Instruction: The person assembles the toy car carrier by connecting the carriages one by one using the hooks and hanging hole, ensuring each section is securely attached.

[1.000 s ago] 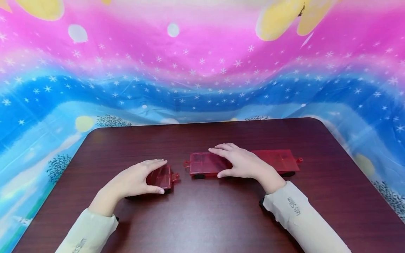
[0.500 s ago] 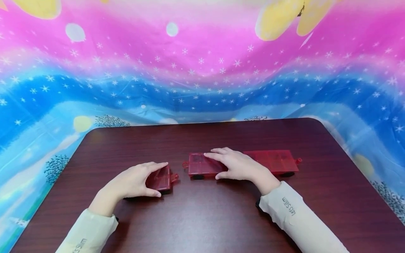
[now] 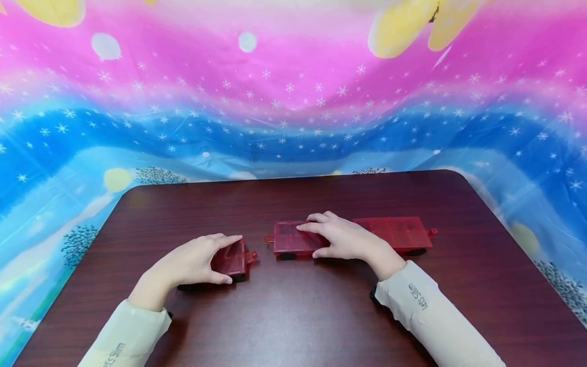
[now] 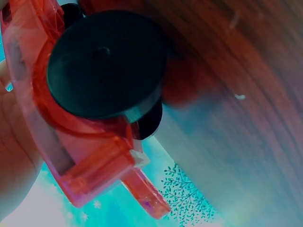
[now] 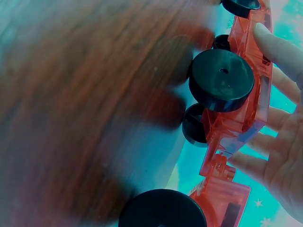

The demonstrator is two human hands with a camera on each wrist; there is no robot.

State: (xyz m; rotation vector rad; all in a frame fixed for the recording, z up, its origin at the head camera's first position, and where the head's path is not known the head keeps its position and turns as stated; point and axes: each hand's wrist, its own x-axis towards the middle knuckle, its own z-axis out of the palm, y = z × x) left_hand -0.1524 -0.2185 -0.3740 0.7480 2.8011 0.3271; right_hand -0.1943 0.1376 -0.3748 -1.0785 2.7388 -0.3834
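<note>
Right hand (image 3: 346, 237) has slid slightly toward the left hand (image 3: 197, 262). Thumb and fingers of each pinch sides: left car (image 3: 234, 257) under the left, middle car (image 3: 289, 237) under the right, end car (image 3: 399, 234) just beyond. Light, level grips should keep rolling straight.

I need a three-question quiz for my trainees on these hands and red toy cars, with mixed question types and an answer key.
1. True or false: the left red car is joined to the middle red car.
2. In the left wrist view, what colour is the big wheel?
A) white
B) black
C) yellow
3. Fill in the missing word: the middle red car is held by the ___ hand.

Key:
1. False; the head view shows a gap between them.
2. B.
3. Right; the right hand has its thumb and fingers on opposite sides of it.
</note>
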